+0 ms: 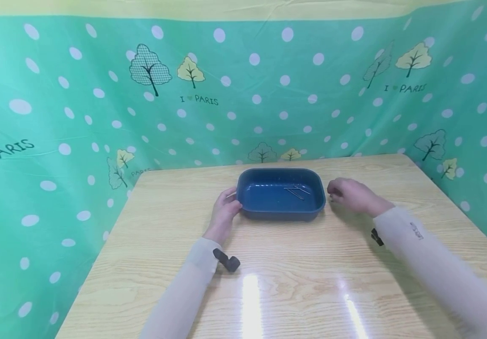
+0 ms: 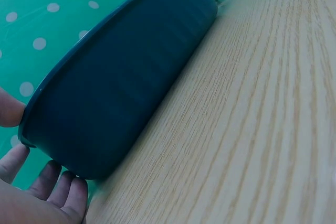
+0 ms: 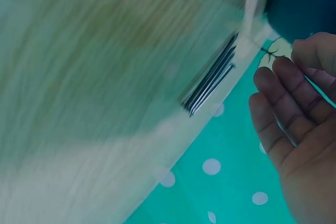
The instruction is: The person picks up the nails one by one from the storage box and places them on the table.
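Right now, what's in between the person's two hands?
The blue tub sits between the left hand and the right hand, with a few thin metal pieces inside it. The head view shows this.

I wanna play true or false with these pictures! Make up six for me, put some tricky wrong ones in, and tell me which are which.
1. A blue tub stands on the table. True.
2. The left hand holds the tub's left end. True.
3. The right hand is inside the tub. False: it is outside, beside the tub's right end.
4. The tub is full to the brim. False: just a few thin metal pieces lie on its floor.
5. The right wrist view shows a bundle of metal sticks lying outside the tub. True.
6. The curtain is plain. False: it has dots, trees and words.
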A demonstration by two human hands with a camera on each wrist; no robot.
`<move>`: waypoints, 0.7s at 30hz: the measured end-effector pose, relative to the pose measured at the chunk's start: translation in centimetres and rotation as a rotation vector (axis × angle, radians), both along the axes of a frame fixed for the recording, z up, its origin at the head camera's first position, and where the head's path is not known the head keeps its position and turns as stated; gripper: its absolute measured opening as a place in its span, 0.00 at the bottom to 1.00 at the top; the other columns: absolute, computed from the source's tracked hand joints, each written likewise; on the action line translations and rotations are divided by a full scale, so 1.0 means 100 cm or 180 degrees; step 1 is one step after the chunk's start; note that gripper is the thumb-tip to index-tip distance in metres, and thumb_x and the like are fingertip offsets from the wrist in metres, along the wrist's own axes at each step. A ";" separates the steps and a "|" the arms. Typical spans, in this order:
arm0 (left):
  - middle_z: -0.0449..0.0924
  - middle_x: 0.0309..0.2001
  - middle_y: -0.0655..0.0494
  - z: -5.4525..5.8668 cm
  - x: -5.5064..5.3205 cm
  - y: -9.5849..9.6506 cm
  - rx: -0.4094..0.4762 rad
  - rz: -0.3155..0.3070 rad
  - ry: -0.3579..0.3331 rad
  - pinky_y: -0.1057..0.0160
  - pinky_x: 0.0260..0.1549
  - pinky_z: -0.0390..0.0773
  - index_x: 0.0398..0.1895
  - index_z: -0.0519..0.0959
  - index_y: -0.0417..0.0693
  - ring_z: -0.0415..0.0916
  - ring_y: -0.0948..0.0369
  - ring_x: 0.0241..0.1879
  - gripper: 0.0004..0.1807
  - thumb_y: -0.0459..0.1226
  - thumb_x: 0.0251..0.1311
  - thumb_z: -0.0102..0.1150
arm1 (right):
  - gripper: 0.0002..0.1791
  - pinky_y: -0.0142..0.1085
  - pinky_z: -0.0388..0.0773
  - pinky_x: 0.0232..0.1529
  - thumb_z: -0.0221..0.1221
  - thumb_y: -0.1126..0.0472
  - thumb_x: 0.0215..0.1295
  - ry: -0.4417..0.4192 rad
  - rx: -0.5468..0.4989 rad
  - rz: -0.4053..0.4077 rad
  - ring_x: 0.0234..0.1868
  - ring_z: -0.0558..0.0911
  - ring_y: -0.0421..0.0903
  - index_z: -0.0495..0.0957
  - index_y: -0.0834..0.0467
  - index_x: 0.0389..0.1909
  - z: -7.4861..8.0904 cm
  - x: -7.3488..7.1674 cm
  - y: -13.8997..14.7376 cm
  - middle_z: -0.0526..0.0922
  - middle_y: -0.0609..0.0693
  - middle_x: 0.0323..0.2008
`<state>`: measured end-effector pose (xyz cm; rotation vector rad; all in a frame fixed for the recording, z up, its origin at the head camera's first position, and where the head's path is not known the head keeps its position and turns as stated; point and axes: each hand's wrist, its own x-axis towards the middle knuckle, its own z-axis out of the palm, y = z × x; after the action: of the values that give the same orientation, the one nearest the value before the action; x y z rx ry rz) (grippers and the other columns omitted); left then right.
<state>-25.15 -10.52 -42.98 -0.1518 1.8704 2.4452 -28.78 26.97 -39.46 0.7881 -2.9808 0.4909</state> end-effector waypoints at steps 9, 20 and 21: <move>0.68 0.62 0.40 0.000 0.001 -0.001 0.0020 -0.0006 0.0032 0.52 0.59 0.67 0.64 0.66 0.45 0.68 0.48 0.60 0.33 0.24 0.50 0.51 | 0.12 0.51 0.78 0.45 0.53 0.63 0.66 -0.0463 -0.0671 -0.0336 0.41 0.80 0.53 0.77 0.66 0.45 0.004 0.006 -0.010 0.82 0.58 0.40; 0.69 0.61 0.41 -0.003 -0.001 -0.001 0.0053 -0.0039 0.0082 0.53 0.58 0.68 0.64 0.66 0.44 0.68 0.48 0.60 0.33 0.24 0.50 0.51 | 0.25 0.52 0.74 0.54 0.42 0.56 0.73 -0.1085 -0.1443 -0.0719 0.49 0.80 0.60 0.69 0.72 0.58 0.005 0.021 -0.019 0.78 0.68 0.51; 0.69 0.61 0.41 -0.003 -0.001 -0.001 0.0053 -0.0041 0.0085 0.53 0.58 0.68 0.64 0.66 0.44 0.68 0.48 0.60 0.33 0.24 0.50 0.51 | 0.26 0.52 0.74 0.54 0.42 0.55 0.74 -0.1133 -0.1527 -0.0744 0.49 0.80 0.60 0.68 0.72 0.59 0.005 0.022 -0.021 0.77 0.69 0.52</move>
<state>-25.21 -10.63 -43.25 -0.1062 1.8551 2.4658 -26.62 24.88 -39.00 0.3316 -2.9804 1.3823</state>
